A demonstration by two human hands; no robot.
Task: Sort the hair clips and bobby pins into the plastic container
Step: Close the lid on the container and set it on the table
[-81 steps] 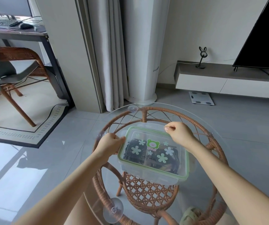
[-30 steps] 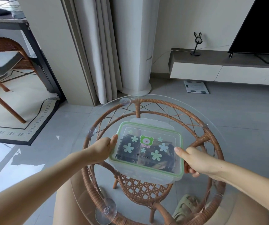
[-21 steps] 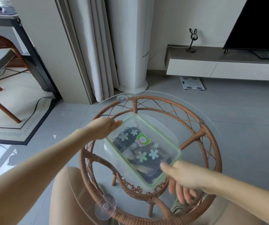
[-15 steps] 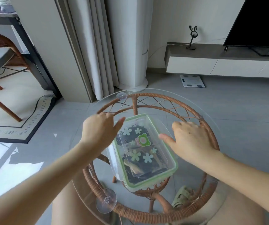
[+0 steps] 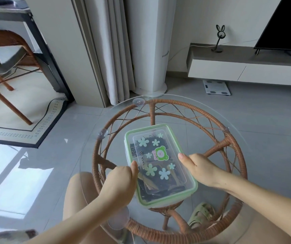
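Lidded container (image 5: 158, 162) sits between left hand (image 5: 119, 184) and right hand (image 5: 198, 169), apparently gripped.

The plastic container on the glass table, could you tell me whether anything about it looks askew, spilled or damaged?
Nothing is spilled or visibly damaged. The plastic container lies closed on the glass table, its green-rimmed lid on and dark hair clips visible inside. It sits at an angle, with the left hand and right hand on its long sides.
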